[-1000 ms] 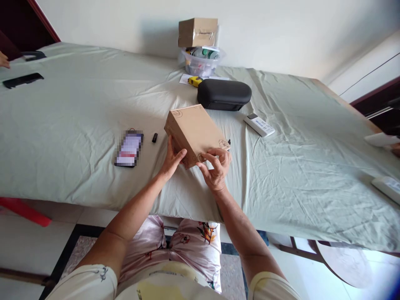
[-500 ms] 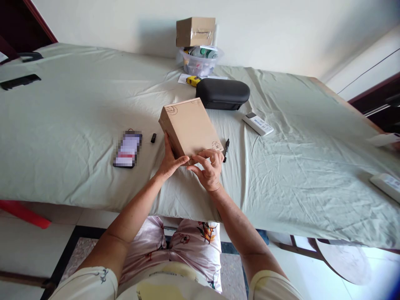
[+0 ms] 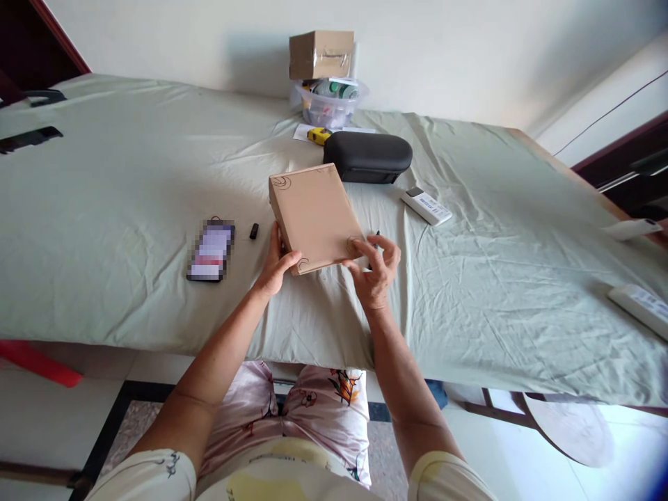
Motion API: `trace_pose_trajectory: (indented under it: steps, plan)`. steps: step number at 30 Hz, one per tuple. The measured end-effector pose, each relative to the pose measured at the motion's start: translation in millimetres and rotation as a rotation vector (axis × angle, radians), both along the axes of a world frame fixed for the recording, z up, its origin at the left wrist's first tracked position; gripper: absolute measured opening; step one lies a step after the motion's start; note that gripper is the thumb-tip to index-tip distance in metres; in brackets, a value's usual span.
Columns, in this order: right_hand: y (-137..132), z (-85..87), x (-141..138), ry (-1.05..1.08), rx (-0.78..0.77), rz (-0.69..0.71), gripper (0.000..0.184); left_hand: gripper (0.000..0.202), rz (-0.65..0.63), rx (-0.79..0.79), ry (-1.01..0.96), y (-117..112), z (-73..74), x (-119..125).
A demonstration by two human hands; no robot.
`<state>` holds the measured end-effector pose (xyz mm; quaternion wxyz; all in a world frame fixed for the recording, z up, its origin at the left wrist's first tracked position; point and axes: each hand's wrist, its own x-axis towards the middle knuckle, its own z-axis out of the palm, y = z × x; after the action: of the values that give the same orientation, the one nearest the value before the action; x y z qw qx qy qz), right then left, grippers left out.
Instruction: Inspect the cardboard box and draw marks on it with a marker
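A brown cardboard box (image 3: pixel 318 216) with dark line drawings at its corners is tilted over the green cloth in front of me. My left hand (image 3: pixel 275 266) grips its near left corner, thumb on top and fingers along the left side. At the near right corner, my right hand (image 3: pixel 376 273) pinches the box, fingertips over the drawing and thumb at the front edge. The other fingers of that hand are spread. A black marker (image 3: pixel 376 240) lies behind the right hand, mostly covered by it. Its likely cap, a small black piece (image 3: pixel 254 231), lies left of the box.
A phone (image 3: pixel 211 250) lies at left. Behind the box are a black hard case (image 3: pixel 368 156), a yellow tape measure (image 3: pixel 318 136) and a plastic tub (image 3: pixel 326 111) with another carton (image 3: pixel 321 54) above. A white device (image 3: pixel 426 207) lies to the right.
The box has tipped, so less of its left side shows. My right hand has slid rightward from the middle of the near edge to the right corner; my left hand shifted slightly left.
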<state>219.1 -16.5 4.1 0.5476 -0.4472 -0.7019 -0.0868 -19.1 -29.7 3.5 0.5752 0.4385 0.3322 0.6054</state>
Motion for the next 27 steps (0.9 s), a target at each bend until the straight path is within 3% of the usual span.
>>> trace_pose_trajectory:
  steps: [7, 12, 18, 23, 27]
  plan:
    - [0.9, 1.7, 5.2, 0.282, -0.314, 0.292, 0.062, 0.121, -0.107, -0.063, -0.035, 1.6, 6.7, -10.9]
    - [-1.8, -3.1, -2.5, 0.422, -0.480, 0.445, 0.070, 0.120, -0.098, -0.004, -0.002, 1.9, 6.5, -8.7]
    - [-0.9, -7.1, -2.2, 0.527, -0.484, 0.399, 0.067, 0.134, -0.143, 0.141, 0.072, 3.1, 1.2, -6.1]
    - [1.2, -8.0, -3.1, 0.536, -0.478, 0.384, 0.066, 0.147, -0.197, 0.135, 0.124, 2.1, 2.2, -6.9]
    - [-0.1, -5.2, -5.7, 0.513, -0.451, 0.407, 0.062, 0.141, -0.146, 0.123, 0.156, 2.1, 5.9, -6.9]
